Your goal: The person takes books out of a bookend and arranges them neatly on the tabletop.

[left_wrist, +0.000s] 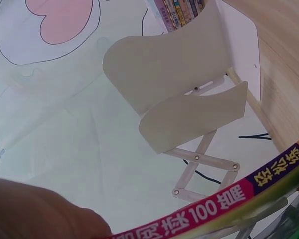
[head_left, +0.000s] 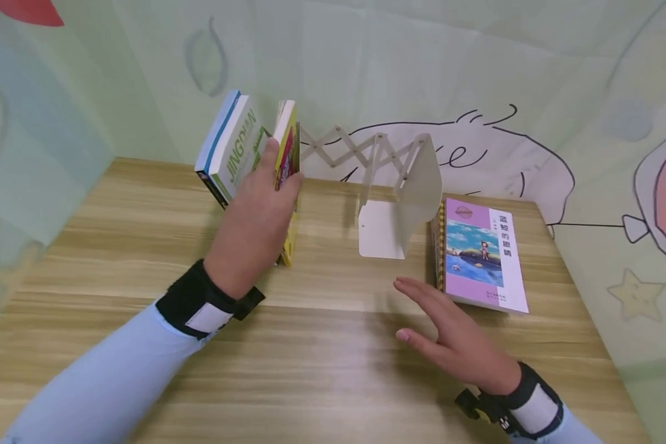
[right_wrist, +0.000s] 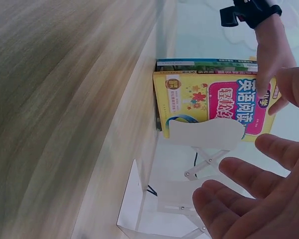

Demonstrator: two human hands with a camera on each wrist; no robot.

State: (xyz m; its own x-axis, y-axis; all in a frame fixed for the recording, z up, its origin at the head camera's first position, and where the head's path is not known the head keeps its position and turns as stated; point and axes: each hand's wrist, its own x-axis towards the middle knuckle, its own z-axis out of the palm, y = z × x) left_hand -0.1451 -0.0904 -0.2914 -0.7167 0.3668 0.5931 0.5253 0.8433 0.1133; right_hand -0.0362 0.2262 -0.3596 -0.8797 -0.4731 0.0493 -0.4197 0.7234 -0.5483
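Observation:
My left hand (head_left: 258, 213) grips a yellow book (head_left: 287, 148) at the left end of an expanding white bookend (head_left: 416, 179). The thumb lies on the near cover and the index finger reaches over the top, beside the neighbouring books. In the right wrist view, the yellow book's front cover (right_wrist: 189, 94) faces me, partly behind a bookend plate. A white book with green lettering (head_left: 244, 142) and a blue-edged book (head_left: 216, 135) lean left of that hand. My right hand (head_left: 460, 339) is held over the table with fingers extended, holding nothing.
At the right, a stack of books lies flat, a purple-and-white book (head_left: 480, 253) on top. The bookend's folding lattice (head_left: 338, 148) runs along the patterned cloth wall (head_left: 338, 61) behind the wooden table (head_left: 322, 370).

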